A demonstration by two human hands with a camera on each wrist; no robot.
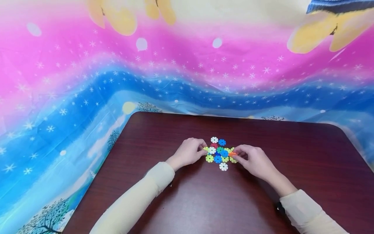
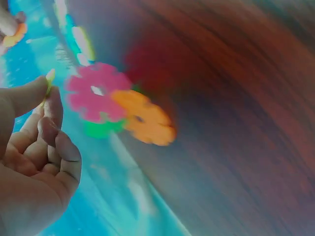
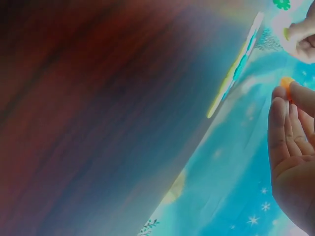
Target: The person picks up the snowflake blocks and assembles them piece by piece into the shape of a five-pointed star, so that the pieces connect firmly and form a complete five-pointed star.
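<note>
Notched plastic snowflake discs in several colours lie in a cluster between the two hands, a blue disc and a white disc at its near side. From the left, my left hand pinches a yellow-green disc between thumb and forefinger, its other fingers curled loosely. Opposite, my right hand pinches an orange disc by thumb and forefinger at the cluster's right edge. A pink disc and another orange disc show beyond the left hand in the left wrist view.
The discs are on a dark reddish-brown wooden table with rounded corners. Behind it hangs a pink and blue cloth printed with snowflakes and trees. A dark blue knitted-looking edge shows at the upper right.
</note>
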